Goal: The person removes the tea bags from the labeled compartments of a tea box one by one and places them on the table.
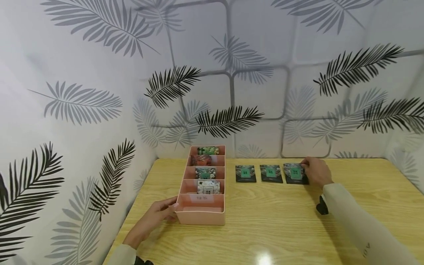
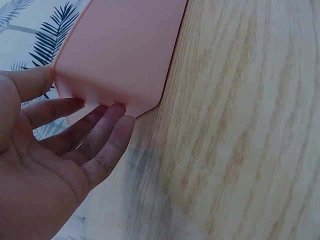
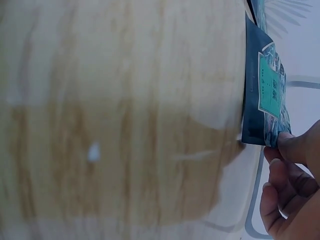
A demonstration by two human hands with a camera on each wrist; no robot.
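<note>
A pink divided storage box (image 1: 202,218) stands on the left part of the table, its nearest compartment bare inside. My left hand (image 1: 155,217) grips its near left corner, and in the left wrist view the curled fingers (image 2: 107,135) press against the smooth pink wall (image 2: 120,55). Three dark packets with green labels lie in a row right of the box: a left packet (image 1: 246,177), a middle packet (image 1: 271,176) and a right packet (image 1: 296,178). My right hand (image 1: 317,171) pinches the right packet's edge between thumb and fingers; in the right wrist view this packet (image 3: 254,95) appears tilted.
Further compartments of the box hold a white patterned packet (image 1: 208,187), a dark packet (image 1: 205,173), a red packet (image 1: 201,159) and a green packet (image 1: 208,150). The wood-grain table (image 1: 265,221) meets a leaf-patterned wall (image 1: 251,95) behind the row.
</note>
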